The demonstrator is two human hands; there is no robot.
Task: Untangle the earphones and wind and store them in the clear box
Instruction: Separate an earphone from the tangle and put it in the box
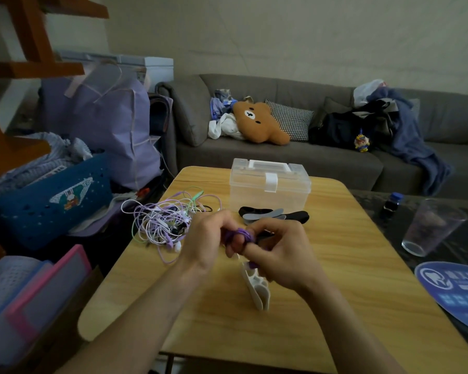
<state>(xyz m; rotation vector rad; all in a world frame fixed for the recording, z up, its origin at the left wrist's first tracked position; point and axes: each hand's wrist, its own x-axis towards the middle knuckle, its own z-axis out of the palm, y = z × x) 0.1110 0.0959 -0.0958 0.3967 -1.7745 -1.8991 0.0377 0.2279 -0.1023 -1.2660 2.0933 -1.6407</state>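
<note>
Above the middle of the wooden table (335, 279), both hands meet around a purple earphone cord (242, 234) wound into a small coil. My left hand (206, 240) grips the coil, and it is looped round the fingers. My right hand (278, 252) pinches the cord from the right side. A white strap-like piece (257, 288) hangs below my right hand and touches the table. A tangle of purple, white and green earphones (164, 220) lies at the table's left edge. The clear box (269, 184) stands shut at the far edge of the table.
Black and grey flat pieces (270, 214) lie in front of the box. A plastic cup (432, 226) and a small dark bottle (391, 205) stand on the dark table to the right. A blue basket (52, 201) and bags crowd the left; a sofa runs behind.
</note>
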